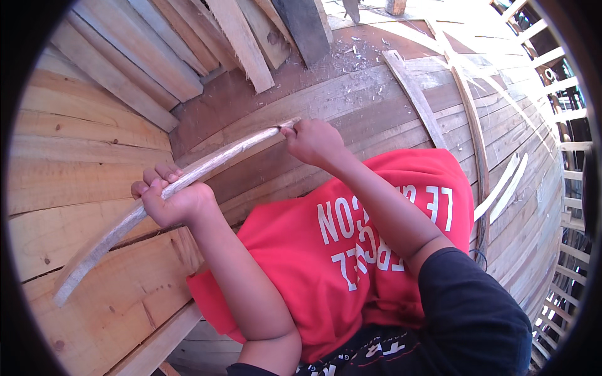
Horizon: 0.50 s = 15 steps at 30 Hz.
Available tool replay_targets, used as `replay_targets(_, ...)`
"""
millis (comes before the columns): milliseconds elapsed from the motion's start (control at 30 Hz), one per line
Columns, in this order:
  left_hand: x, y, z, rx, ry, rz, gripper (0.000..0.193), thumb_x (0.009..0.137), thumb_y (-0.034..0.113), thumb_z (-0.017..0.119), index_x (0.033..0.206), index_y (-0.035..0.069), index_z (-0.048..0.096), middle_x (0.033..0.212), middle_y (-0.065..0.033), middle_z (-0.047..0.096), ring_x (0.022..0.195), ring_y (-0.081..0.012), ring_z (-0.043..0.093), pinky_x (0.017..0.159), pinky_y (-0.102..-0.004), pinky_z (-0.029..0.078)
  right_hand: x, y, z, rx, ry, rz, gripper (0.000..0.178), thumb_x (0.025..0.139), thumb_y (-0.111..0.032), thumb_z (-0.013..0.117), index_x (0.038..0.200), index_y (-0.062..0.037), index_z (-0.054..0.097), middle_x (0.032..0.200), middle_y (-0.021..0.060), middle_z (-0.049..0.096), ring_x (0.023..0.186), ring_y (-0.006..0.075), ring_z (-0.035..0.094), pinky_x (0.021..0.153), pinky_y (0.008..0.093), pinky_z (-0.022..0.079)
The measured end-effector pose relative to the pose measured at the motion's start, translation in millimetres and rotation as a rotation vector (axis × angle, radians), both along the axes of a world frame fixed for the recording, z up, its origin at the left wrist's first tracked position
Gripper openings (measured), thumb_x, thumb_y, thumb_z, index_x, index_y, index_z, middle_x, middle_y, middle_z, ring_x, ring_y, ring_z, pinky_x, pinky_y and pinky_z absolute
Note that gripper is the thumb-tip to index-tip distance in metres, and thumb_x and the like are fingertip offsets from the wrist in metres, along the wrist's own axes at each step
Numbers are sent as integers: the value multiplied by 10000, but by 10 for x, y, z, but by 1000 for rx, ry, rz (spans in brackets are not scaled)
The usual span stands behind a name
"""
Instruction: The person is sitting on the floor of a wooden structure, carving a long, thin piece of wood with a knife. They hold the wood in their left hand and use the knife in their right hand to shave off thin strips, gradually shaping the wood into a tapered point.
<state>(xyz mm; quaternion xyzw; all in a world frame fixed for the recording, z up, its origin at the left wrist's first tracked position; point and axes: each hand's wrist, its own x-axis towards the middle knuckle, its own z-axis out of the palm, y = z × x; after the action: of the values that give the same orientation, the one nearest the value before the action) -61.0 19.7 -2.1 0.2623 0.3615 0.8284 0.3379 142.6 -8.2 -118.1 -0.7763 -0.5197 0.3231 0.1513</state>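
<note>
A long, slightly curved strip of pale wood [232,150] slants across in front of me, its broad end low at the left. My left hand [179,200] is wrapped around its middle part, with the fingertips showing over the far edge. At the strip's narrow upper end, my right hand [316,143] is closed, thumb and fingers gripping the tip. A small dark spot shows on the wood beside that thumb; I cannot make out what it is. Red cloth [295,232] with white lettering is spread over my lap, beneath both forearms.
Several rough planks [132,56] lean at the upper left, near a dark board [304,28]. Light boards [88,156] form a surface on the left. On the planked floor lie a short board [415,97], a long batten [467,103], pale strips [506,188] and scattered shavings. Slats [574,146] line the right.
</note>
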Motion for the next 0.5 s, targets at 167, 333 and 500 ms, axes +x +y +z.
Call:
replay_targets(167,-11,14,-4,9,-18,-21,232,645,117,461,752,151,259,614,2,276,532,-133,313,523,-264,292,60,-6,11,-24,12,-7,497,970,-438,448,1012,-7,690,987,238,684,963,418,653,854,491,509)
replay_targets(333,-6,25,14,-82,-30,61,241,648,118,461,733,150,237,616,0,280,540,-136,312,528,-269,291,-52,-29,183,13,62,59,496,971,-428,444,967,-3,699,959,234,688,943,401,662,830,491,516)
replay_targets(500,-21,17,0,-33,1,40,256,662,140,461,661,163,206,628,0,286,564,-139,311,540,-283,284,42,4,106,4,-12,14,486,972,-425,441,977,-15,701,962,226,690,943,401,662,827,490,517)
